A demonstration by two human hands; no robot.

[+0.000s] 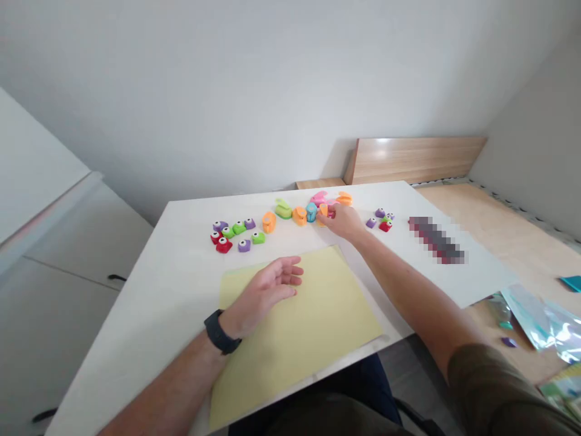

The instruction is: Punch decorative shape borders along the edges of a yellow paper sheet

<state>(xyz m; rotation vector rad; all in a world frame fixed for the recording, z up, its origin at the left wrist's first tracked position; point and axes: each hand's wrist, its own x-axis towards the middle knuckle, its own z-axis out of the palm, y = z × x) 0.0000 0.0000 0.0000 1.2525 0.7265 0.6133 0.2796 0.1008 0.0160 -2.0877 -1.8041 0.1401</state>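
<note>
My right hand (344, 221) reaches to the back of the table, its fingertips closed on an orange plastic craft punch (322, 209). Right beside it stand a blue punch (311, 212) and another orange one (299, 215). Pink punches (319, 197) lie just behind, partly hidden by the hand. A light green punch (284, 209) sits to the left in the same row. Over the yellow sheet (327, 315) my left hand (271, 286) hovers with its fingers apart, holding nothing; a dark band is on that wrist.
Several small red, green and purple pieces with eye-like tops (239, 227) are grouped on the left. A smaller group (385, 226) lies right of my right hand, near a blurred dark object (436, 241). Clear plastic packaging (544, 321) lies beyond the white table's (181, 278) right edge.
</note>
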